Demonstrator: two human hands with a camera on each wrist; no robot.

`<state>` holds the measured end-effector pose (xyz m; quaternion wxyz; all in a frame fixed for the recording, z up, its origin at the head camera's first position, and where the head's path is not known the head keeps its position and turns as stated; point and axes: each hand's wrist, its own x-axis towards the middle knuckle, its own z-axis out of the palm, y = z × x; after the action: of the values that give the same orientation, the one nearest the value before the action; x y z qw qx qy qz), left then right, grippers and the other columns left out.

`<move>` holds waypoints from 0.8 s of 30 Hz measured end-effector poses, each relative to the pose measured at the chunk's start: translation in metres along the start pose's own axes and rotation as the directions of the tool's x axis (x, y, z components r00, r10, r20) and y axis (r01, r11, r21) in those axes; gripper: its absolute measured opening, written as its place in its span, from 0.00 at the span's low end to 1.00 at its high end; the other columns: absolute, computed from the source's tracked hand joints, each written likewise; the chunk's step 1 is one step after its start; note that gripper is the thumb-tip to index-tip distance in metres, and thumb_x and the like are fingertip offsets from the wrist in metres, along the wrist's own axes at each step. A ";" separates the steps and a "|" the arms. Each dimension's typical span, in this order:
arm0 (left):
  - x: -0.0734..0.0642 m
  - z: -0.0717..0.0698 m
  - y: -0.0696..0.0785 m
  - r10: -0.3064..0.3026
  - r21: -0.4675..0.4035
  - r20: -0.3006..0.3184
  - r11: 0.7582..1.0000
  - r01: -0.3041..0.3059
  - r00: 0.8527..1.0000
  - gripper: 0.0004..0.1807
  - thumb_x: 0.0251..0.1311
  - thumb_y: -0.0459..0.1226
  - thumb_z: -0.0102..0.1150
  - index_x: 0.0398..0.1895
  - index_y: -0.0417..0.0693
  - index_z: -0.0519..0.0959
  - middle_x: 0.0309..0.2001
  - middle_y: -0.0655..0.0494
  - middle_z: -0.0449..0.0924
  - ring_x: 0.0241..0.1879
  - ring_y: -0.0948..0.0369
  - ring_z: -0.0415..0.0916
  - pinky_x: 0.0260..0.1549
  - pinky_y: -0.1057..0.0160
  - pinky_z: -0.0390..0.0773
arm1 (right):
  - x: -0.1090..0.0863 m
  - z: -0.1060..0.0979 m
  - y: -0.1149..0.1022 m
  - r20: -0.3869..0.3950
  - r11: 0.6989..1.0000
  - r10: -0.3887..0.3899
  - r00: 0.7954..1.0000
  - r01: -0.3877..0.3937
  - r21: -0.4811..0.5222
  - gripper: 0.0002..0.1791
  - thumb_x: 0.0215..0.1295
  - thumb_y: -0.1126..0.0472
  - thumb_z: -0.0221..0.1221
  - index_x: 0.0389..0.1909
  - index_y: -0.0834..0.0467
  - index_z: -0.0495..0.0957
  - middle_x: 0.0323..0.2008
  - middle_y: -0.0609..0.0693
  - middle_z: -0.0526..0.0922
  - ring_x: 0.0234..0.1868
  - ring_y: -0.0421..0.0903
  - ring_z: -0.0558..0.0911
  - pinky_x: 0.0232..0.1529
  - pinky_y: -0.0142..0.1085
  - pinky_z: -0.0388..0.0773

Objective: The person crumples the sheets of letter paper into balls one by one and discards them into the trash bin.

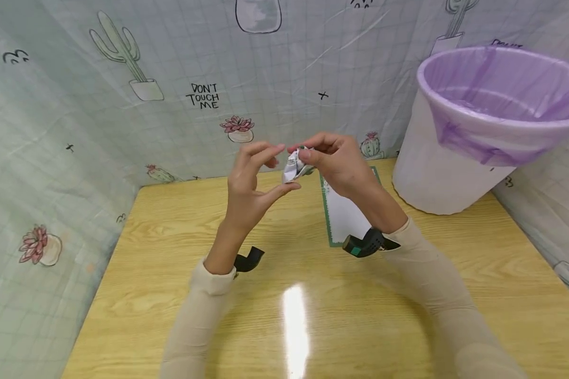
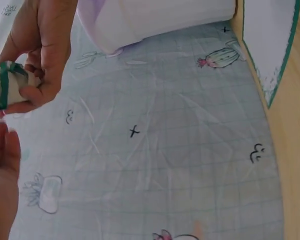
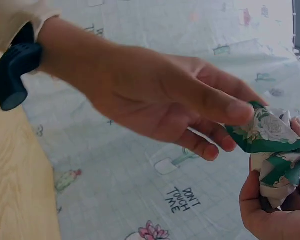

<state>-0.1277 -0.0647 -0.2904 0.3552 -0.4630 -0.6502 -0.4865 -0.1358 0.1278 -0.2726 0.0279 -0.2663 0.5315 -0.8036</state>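
Centrally in the head view, a crumpled paper [image 1: 295, 167] is held up against the far edge of a wooden table [image 1: 170, 226], whose surface runs down to the bottom of the frame. The table's left edge slants toward the lower left; a bin [image 1: 431, 163] bounds the room at upper right, and a patterned curtain [image 1: 170, 126] backs the scene. A green-bordered sheet [image 1: 343, 216] lies beneath the right forearm.

The paper sits between the two hands: the right hand [image 1: 343, 163] pinches its upper end between thumb and fingers, while the left hand [image 1: 246, 181] is spread wide, thumb at the lower end and fingers apart from it. Whether that thumb presses cannot be told.

The paper's long axis tilts from upper right to lower left, its narrower end pointing toward the left thumb; green-and-white folds face the right wrist view.
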 end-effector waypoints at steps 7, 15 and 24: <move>0.001 -0.008 0.005 0.006 -0.184 0.071 0.983 0.008 0.997 0.26 0.38 0.23 0.72 0.47 0.27 0.77 0.43 0.39 0.73 0.36 0.55 0.74 0.36 0.60 0.78 | 0.003 -0.003 0.008 0.126 0.978 0.051 0.991 -0.075 0.194 0.02 0.55 0.65 0.66 0.29 0.61 0.84 0.32 0.52 0.85 0.37 0.46 0.80 0.33 0.30 0.77; 0.009 -0.007 0.013 0.067 0.091 0.149 0.993 -0.081 0.987 0.28 0.39 0.36 0.75 0.48 0.36 0.81 0.47 0.46 0.80 0.47 0.51 0.70 0.48 0.58 0.72 | 0.001 -0.003 0.007 0.214 0.995 0.084 0.973 -0.092 0.028 0.06 0.54 0.63 0.68 0.32 0.60 0.84 0.31 0.52 0.83 0.36 0.48 0.79 0.36 0.35 0.78; 0.008 -0.001 0.006 -0.033 -0.046 -0.039 0.998 0.031 0.999 0.22 0.33 0.24 0.75 0.39 0.34 0.84 0.39 0.44 0.83 0.46 0.53 0.76 0.50 0.54 0.74 | -0.002 0.012 0.000 0.010 0.949 0.028 1.000 -0.023 -0.315 0.19 0.59 0.68 0.63 0.52 0.65 0.76 0.47 0.56 0.81 0.41 0.47 0.82 0.35 0.36 0.82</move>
<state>-0.1245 -0.0624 -0.2807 0.3497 -0.4507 -0.6389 -0.5161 -0.1287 0.1189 -0.2699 -0.0008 -0.2661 0.6562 -0.7061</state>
